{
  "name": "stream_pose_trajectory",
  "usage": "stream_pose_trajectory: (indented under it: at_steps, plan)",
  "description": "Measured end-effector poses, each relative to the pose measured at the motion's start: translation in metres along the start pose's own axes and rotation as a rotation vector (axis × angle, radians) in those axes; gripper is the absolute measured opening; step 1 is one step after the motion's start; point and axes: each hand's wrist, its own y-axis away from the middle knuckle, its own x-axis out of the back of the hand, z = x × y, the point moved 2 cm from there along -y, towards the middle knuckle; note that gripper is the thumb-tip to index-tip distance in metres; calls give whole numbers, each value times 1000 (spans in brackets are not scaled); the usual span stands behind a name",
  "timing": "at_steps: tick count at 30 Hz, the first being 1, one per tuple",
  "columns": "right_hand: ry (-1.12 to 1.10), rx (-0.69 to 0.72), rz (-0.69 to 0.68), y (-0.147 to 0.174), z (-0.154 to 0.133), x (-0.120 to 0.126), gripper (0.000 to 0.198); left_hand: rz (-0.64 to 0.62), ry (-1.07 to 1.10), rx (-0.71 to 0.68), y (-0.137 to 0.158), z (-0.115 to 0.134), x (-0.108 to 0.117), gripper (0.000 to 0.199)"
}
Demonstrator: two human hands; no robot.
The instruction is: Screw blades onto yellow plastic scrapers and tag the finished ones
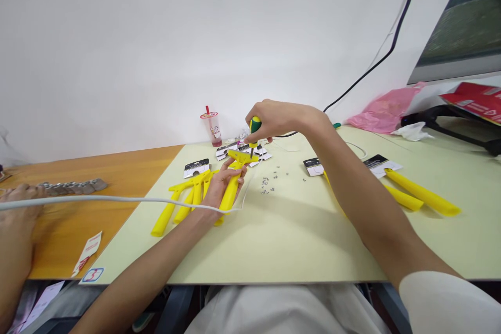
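My left hand (222, 186) is closed around the handle of a yellow plastic scraper (230, 193), its wide head tilted up toward the wall. From above, my right hand (270, 119) grips a green-and-yellow screwdriver (254, 126). The screwdriver's shaft points down at the right end of the scraper's head; whether the tip sits on a screw is too small to tell. Several more yellow scrapers (164, 216) lie beside my left hand. Small metal screws (265, 183) are scattered on the pale tabletop to the right of the scraper.
Packaging cards (196, 167) lie near the scrapers, and a cup with a red straw (214, 130) stands by the wall. Yellow handles (425, 192) rest at right. A white cable (117, 199) crosses in front of my left forearm. Another person's hand (21, 198) is at far left beside metal pieces (74, 187).
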Motion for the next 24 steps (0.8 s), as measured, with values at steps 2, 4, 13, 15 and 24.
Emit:
stream_pose_trajectory:
  at_steps: [2, 4, 13, 15, 24]
  plan:
    - [-1, -3, 24, 0, 1, 0, 46, 6, -14, 3, 0, 0, 0, 86]
    - [-26, 14, 48, 0, 1, 0, 44, 8, -17, 3, 0, -1, 0, 85]
    - [-29, 74, 64, 0, -2, 2, 44, -1, 8, 1, 2, -1, -5, 81]
    - [-25, 36, 21, 1, 1, 1, 43, 12, 0, 8, 2, -2, -5, 85]
    - [-16, 24, 20, -1, 10, 2, 41, 30, 10, 7, 0, 1, -2, 81]
